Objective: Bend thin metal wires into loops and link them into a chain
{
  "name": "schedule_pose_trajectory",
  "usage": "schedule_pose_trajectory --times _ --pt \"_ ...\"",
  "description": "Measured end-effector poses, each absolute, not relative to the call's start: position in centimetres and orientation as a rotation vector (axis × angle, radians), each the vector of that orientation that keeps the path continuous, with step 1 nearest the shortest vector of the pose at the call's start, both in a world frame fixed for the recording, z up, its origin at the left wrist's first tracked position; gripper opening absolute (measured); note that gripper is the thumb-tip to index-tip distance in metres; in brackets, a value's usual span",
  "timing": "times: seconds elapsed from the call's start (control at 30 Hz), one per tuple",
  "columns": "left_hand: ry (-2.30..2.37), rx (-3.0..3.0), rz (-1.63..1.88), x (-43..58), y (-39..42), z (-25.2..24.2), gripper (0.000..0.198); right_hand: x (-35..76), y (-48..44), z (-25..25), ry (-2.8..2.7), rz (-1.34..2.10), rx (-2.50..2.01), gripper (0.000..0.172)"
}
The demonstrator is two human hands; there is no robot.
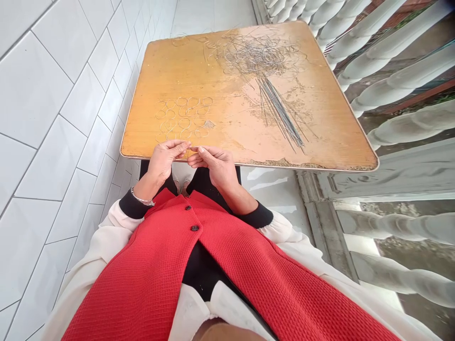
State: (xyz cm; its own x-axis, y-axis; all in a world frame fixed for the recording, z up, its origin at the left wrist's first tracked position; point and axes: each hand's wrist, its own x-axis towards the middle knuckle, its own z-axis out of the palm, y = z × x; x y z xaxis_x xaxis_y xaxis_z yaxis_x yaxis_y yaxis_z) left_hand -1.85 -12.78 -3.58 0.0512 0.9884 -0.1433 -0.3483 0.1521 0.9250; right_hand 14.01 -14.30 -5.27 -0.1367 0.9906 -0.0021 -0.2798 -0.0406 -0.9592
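At the near edge of the table, my left hand (166, 158) and my right hand (217, 165) meet with fingertips pinched. A thin wire (189, 150) runs between them, with a small curved part showing below the fingers; most of it is hidden. Just beyond my hands, several thin wire rings (185, 123) lie in loose rows on the wooden table (227, 90). Beside them sits a small greyish patch of tiny pieces (209, 124), too small to make out.
Right of the rings lies a bundle of straight wires (282, 111). A large tangle of wire (261, 53) spreads over the far part of the table. A white tiled wall (53, 118) stands on the left, a white balustrade (394, 83) on the right.
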Motion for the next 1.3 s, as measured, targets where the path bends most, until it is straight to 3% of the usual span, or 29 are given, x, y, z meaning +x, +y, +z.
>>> schedule_pose_trajectory --times 0.37,0.63,0.87,0.97,1.1,1.3 --pt "1.093 1.111 1.264 -1.2 -13.4 -3.3 0.007 14.1 -14.1 -5.6 -1.108 1.43 -0.928 0.045" --pt "1.202 1.216 1.192 -1.1 -13.6 -2.8 0.017 15.2 -12.7 -4.8 -1.277 1.018 -1.016 0.055" --pt "1.236 1.271 1.109 -1.0 -14.3 -2.3 0.022 15.3 -13.7 -3.1 -1.375 1.005 -0.991 0.054" --pt "1.277 1.34 1.08 -1.0 -14.2 -2.5 0.025 15.2 -14.1 -3.1 -1.376 0.975 -1.007 0.05" --pt "1.386 1.644 1.112 -1.3 -14.3 -2.7 0.008 15.2 -14.1 -3.3 -1.446 0.868 -1.075 0.041" --pt "1.438 2.194 1.103 -1.8 -14.6 -2.1 0.024 15.2 -14.1 -3.6 -1.545 0.733 -1.121 0.029"
